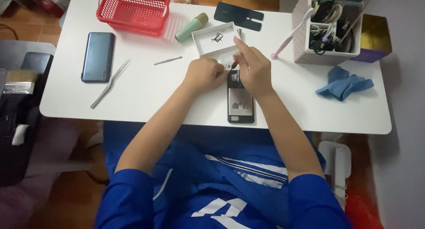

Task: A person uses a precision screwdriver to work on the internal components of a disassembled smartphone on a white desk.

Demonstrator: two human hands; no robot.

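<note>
An opened phone (241,102) with its back cover off lies on the white table (146,91) in front of me. My left hand (202,74) is curled beside the phone's top end and pinches a tiny part. My right hand (252,67) grips a small thin tool, its tip at the phone's top edge, with the index finger stretched toward a small white tray (208,44) holding little parts. What the left fingers pinch is too small to identify.
A second phone (97,56) and long tweezers (110,83) lie at the left, a small metal pry tool (168,60) in the middle. A red basket (133,9), green cylinder (190,27), black cover (239,15), white cable bin (327,27) and blue cloth (344,86) sit farther out.
</note>
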